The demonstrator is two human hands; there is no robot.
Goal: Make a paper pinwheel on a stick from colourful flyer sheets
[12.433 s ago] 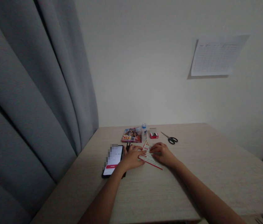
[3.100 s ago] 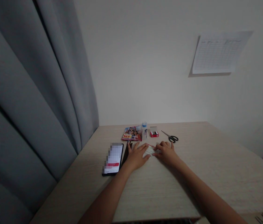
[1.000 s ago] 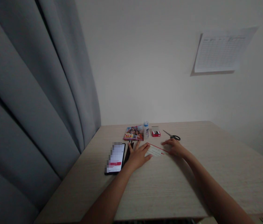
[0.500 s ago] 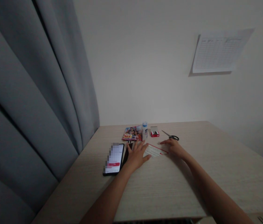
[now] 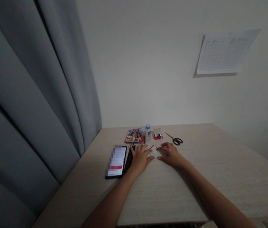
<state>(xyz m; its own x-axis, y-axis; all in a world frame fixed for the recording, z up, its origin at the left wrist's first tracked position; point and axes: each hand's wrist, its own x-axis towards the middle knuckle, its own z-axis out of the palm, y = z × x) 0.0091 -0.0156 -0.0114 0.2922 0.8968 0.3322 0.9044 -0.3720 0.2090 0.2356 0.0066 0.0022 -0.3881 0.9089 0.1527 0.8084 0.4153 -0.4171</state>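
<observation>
A: Since half a second ago, your right hand (image 5: 172,155) has shifted left along the paper (image 5: 155,153); the handles of the scissors (image 5: 177,141), partly covered then, now show in full. Where is the paper?

B: On the table (image 5: 162,196), between your two hands, a red-edged corner pointing away from you.

A: State of your fingers?

B: On your left hand (image 5: 140,159) they are spread apart, touching the paper's left side. On your right, thumb and forefinger stand apart at the paper's right side; whether they pinch it, I cannot tell.

A: Surroundings?

B: Left of your left hand lies a phone (image 5: 117,163), screen lit. Beyond your hands, left to right: a colourful booklet (image 5: 135,136), an upright bottle (image 5: 148,134) with a blue cap, an open red box (image 5: 158,136), then the scissors, near your right hand.
</observation>
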